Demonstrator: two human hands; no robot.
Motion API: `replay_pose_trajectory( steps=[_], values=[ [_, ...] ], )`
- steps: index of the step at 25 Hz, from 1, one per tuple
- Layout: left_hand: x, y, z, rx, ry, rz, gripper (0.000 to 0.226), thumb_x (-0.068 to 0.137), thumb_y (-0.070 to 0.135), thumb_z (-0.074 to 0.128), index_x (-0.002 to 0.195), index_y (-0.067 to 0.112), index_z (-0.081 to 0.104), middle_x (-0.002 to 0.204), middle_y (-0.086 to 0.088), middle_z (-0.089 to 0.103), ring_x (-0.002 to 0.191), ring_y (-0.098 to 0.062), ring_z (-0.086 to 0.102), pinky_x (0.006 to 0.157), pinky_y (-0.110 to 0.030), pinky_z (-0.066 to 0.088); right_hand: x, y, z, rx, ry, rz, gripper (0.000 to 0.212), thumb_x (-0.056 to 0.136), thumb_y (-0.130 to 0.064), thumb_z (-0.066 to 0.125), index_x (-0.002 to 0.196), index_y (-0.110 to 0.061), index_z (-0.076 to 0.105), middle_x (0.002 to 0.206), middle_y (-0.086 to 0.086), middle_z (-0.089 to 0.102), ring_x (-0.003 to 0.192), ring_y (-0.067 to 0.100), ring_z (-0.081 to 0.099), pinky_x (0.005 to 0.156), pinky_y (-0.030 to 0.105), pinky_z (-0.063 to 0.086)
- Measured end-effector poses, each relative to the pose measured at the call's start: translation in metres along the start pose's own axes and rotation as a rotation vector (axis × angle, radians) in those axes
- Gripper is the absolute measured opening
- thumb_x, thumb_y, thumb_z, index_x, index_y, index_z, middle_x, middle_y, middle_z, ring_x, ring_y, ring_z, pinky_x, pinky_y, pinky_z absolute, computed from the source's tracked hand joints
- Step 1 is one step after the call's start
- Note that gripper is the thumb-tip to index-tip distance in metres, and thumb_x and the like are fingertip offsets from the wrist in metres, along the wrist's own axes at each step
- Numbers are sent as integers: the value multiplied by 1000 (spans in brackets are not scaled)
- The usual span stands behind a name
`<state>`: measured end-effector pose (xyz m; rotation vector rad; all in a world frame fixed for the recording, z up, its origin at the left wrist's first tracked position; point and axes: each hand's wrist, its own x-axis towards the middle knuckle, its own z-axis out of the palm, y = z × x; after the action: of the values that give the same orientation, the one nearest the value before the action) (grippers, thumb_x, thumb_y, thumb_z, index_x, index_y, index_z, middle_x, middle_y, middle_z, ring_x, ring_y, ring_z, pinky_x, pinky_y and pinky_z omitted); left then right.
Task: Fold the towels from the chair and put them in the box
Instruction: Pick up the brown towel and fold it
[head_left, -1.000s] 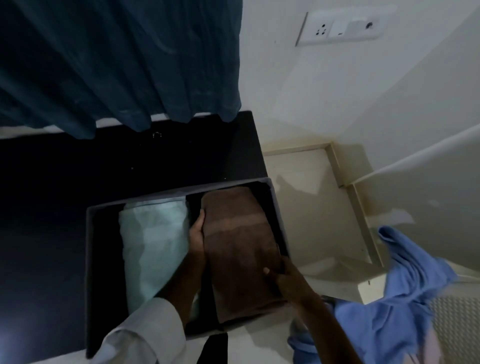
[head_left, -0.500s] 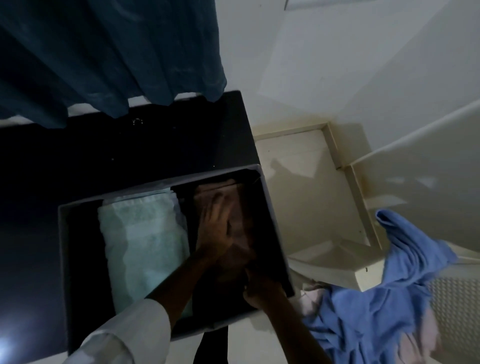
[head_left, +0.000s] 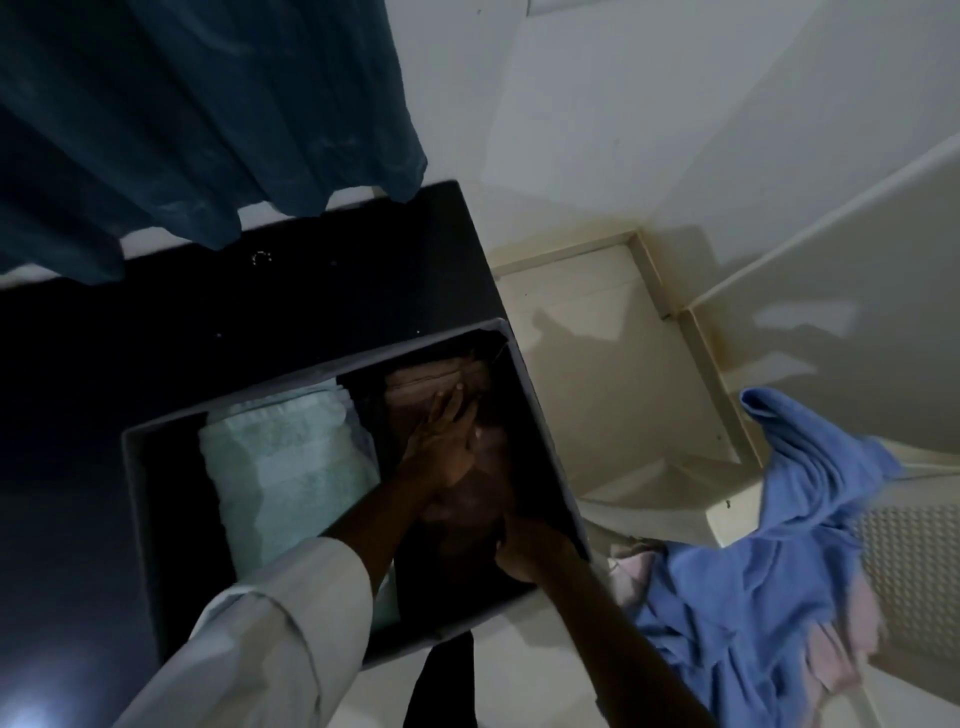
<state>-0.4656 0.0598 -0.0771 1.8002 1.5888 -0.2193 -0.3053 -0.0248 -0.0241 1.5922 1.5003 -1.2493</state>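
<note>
Inside the box, my left hand presses flat on the brown towel; I cannot tell my right hand's grip.

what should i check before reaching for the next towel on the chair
1. The brown towel sits inside the box: ok.
2. The green towel lies folded beside it, on the left: ok.
3. The left hand is free to leave: not ok, it presses flat on the brown towel.
4. The right hand has no grip on the towel's near end: cannot tell, too dark.
5. A next towel is ready: ok, the blue towel lies unfolded on the chair.
</note>
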Motion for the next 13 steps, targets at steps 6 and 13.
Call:
replay_pose_trajectory(
  steps=[6,13],
  values=[
    [-54,19,-27,26,62,19,70,98,46,13,152,5,28,160,-19,22,148,-35,19,122,-42,15,-52,-9,-22,97,298,-148,59,99,-33,46,154,-19,30,148,16,42,127,41,53,98,45,48],
    [-107,50,-33,25,21,115,87,91,59,7,146,-1,39,152,-19,39,143,-29,35,117,-39,28,-84,4,-28,189,440,-255,65,90,-47,32,138,-6,46,132,19,52,114,43,58,90,49,53]
  ],
)
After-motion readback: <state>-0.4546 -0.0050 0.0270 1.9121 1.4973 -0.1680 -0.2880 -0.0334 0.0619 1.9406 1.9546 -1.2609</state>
